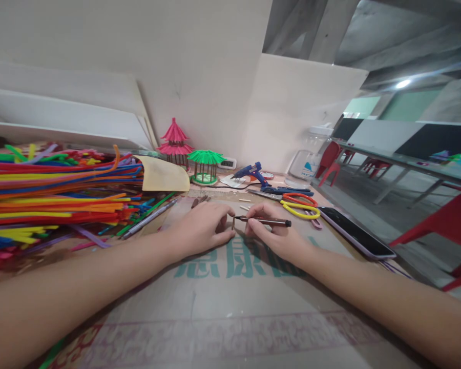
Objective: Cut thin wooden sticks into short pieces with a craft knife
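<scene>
My left hand pinches a small thin stick upright between thumb and fingertip, above the printed cardboard sheet. Facing it from the right, my right hand grips a dark pen, its tip pointing left at the stick; whether the two touch is hard to tell. Behind my hands stand a small pavilion with a green roof and another with a pink tiered roof.
Bundles of coloured pipe cleaners fill the left side. At the back right are a blue glue gun, scissors with yellow and orange handles, a clear jug and a phone. Red chairs stand beyond.
</scene>
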Motion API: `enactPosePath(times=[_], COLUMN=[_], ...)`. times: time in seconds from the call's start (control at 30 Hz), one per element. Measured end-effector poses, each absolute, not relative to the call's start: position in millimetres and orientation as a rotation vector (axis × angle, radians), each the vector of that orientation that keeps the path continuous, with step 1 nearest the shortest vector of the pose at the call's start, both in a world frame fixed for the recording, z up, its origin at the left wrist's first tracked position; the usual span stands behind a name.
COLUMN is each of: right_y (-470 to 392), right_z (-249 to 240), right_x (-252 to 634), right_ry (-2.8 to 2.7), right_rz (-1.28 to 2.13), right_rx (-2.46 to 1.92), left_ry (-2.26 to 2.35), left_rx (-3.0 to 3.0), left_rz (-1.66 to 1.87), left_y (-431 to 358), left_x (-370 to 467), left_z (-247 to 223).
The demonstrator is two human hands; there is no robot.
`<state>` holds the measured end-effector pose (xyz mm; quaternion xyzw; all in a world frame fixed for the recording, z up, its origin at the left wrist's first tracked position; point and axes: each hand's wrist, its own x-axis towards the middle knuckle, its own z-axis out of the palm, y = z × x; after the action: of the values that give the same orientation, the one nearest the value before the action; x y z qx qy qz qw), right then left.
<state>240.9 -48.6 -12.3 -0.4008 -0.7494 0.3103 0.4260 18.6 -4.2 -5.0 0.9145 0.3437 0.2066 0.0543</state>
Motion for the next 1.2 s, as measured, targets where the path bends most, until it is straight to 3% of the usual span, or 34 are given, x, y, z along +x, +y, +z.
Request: enactPosePath(times=[1.2], right_y=[-47.8], right_z=[-12.1], right_x=[240.9], right_ry=[-1.860], right_rz=[0.729], right_rx=[-0.998], left_ry=[1.046], left_rx=[2.784], left_rz=[0.622], left_y=[-4.7], left_x=[20.8], left_z=[-3.3])
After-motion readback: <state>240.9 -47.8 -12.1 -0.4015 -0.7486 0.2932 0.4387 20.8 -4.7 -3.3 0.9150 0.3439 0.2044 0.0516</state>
